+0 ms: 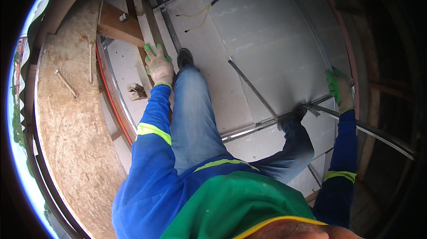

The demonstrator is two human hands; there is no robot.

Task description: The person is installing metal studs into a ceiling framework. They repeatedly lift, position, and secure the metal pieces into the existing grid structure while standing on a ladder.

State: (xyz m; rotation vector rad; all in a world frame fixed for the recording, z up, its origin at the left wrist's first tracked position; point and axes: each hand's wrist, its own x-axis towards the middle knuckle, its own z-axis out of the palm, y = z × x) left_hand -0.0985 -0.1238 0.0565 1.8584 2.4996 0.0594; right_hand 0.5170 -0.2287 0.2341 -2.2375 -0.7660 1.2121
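My left hand (160, 66), in a pale work glove with green fingertips, rests on a wooden beam (150, 21) beside my left leg. Its fingers are spread over the wood. Out to the right, my right hand (341, 91) wears a similar glove. Its fingers are curled at the end of a thin metal channel (307, 21) that runs along the ceiling panels; the palm side is hidden. Just below that hand, a metal bar (382, 135) slants toward the right. My shoes stand on the framing, the left one (184, 57) near the wooden beam and the right one (299, 112) by a metal joint.
Grey panels (262, 47) lie between metal channels below me. A loose metal strip (253, 88) crosses them. Yellow wires (200, 18) stick out farther off. At left are a wide rough board (71, 119) with bolts (66, 83), a red cable (106, 87) and a wooden block (120, 24).
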